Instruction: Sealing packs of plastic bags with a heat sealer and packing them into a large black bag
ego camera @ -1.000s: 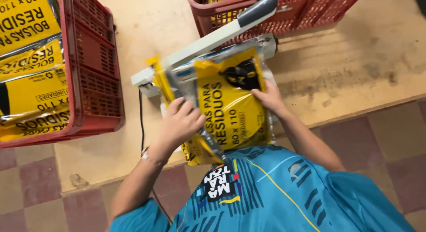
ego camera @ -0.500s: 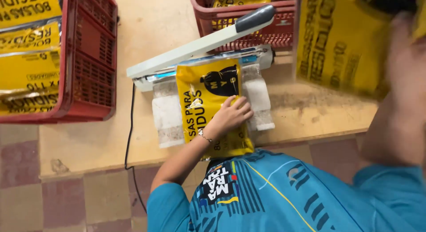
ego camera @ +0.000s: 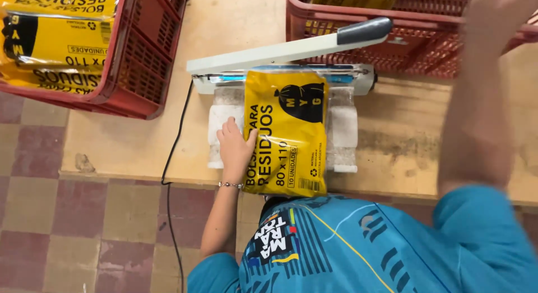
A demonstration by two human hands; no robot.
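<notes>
A yellow plastic packet with black print (ego camera: 288, 130) lies flat on the white pad (ego camera: 343, 130) of a bench heat sealer (ego camera: 224, 82). Its top edge sits under the sealing bar. The sealer's white arm with a grey handle (ego camera: 364, 30) is lifted. My left hand (ego camera: 235, 147) rests on the pad against the packet's left edge, thumb touching it, fingers loosely together. My right arm reaches up on the right, blurred. My right hand (ego camera: 493, 12) is over the far red crate and cut off by the frame's edge. I cannot tell what it holds.
A red crate (ego camera: 140, 63) at the left holds several yellow packets (ego camera: 56, 35). A second red crate (ego camera: 392, 52) stands behind the sealer. The sealer's black cable (ego camera: 172, 158) drops over the wooden table's (ego camera: 129, 141) front edge to the tiled floor (ego camera: 67, 231).
My right hand has carried a second yellow packet up to the far crate, and that packet is now out of sight. My left hand has slid from the packet's middle to its left edge.
</notes>
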